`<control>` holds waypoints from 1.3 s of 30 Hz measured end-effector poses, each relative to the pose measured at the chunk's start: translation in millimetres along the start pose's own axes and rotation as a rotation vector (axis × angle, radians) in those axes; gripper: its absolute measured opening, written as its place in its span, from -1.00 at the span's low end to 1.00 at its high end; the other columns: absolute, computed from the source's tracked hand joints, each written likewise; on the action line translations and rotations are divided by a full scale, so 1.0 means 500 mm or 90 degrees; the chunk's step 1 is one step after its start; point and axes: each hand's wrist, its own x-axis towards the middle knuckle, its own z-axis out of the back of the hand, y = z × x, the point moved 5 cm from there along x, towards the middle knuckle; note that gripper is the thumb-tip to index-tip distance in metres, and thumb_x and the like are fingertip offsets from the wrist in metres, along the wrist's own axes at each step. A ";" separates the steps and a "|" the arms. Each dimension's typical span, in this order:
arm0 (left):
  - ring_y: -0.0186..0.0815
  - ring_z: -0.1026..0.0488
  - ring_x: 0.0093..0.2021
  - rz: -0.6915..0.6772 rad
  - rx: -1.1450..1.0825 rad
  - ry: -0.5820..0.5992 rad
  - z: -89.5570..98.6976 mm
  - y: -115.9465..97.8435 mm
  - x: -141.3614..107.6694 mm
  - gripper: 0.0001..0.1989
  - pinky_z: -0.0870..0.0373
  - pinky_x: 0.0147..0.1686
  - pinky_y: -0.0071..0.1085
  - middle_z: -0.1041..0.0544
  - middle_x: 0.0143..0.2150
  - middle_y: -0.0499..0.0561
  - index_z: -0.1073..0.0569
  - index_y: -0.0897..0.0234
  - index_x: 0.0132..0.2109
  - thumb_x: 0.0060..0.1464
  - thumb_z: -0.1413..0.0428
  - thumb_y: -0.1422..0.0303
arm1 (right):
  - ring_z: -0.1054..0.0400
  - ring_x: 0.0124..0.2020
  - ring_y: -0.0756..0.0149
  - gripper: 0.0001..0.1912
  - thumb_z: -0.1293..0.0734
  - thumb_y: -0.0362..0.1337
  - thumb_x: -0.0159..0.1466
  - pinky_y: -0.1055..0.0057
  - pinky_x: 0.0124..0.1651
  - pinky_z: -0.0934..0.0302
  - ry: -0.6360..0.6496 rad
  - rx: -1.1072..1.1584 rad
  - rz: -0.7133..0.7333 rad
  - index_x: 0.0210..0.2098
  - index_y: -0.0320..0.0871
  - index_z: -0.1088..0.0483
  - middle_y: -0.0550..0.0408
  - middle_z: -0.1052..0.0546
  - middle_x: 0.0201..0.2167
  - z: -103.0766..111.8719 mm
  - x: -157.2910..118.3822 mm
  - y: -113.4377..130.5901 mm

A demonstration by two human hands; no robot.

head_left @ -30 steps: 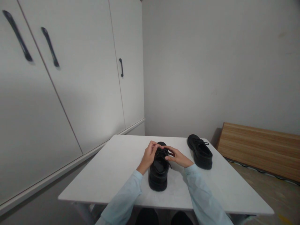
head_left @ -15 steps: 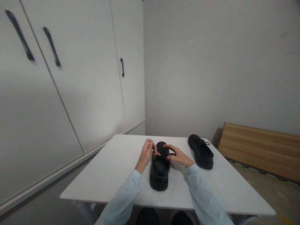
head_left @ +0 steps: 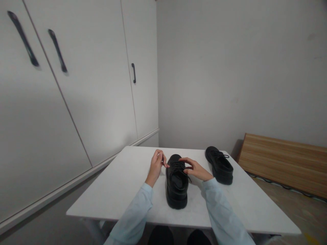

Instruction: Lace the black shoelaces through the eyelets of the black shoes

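A black lace-up shoe [head_left: 176, 195] stands on the white table [head_left: 112, 190] in front of me, heel toward me. My left hand [head_left: 157, 163] is at its left side, fingers curled closed with the tips by the lacing. Whatever those fingers pinch is too small and dark to make out. On the other side, my right hand [head_left: 194, 169] has its thumb and forefinger apart, the tips touching the shoe's right edge near the laces [head_left: 178, 165]. A loose dark lace end hangs below the right thumb.
The matching black shoe [head_left: 221, 170] stands at the table's right, its lace looped on top. White cabinets [head_left: 94, 102] with dark handles line the left side. A wood-grain panel [head_left: 283, 160] leans beyond the right edge, before a grey wall [head_left: 230, 68].
My left hand has moved left, off the lacing to the shoe's side. The shoe has turned slightly, its heel shifting right. My right hand has barely moved.
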 end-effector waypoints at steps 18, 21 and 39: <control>-0.48 -0.28 -0.65 0.037 0.212 0.004 0.008 0.019 0.012 -0.68 -0.24 -0.62 -0.55 -0.35 -0.58 -0.14 -0.39 0.30 -0.32 0.02 -0.10 0.09 | -0.42 -0.14 0.17 -0.68 -0.32 -0.04 0.18 0.22 -0.04 -0.28 -0.203 -0.036 0.061 -0.26 -0.16 -0.50 -0.04 -0.56 -0.22 0.025 0.014 0.002; -0.48 -0.26 -0.64 0.044 0.280 -0.044 0.021 0.034 0.017 -0.69 -0.21 -0.64 -0.56 -0.38 -0.54 -0.11 -0.41 0.30 -0.34 -0.03 -0.13 0.11 | -0.40 -0.29 0.22 -0.68 -0.34 -0.02 0.14 0.28 -0.20 -0.31 -0.256 -0.059 0.049 -0.40 -0.18 -0.48 0.00 -0.54 -0.36 0.033 0.018 -0.011; -0.36 -0.31 -0.48 0.053 0.423 0.038 0.003 0.087 0.020 -0.73 -0.23 -0.44 -0.46 -0.45 -0.48 -0.07 -0.44 0.29 -0.40 -0.08 -0.15 0.14 | -0.32 -0.46 0.30 -0.68 -0.36 0.00 0.10 0.34 -0.37 -0.26 -0.241 -0.061 0.033 -0.45 -0.15 -0.37 0.11 -0.42 -0.49 0.012 0.037 -0.037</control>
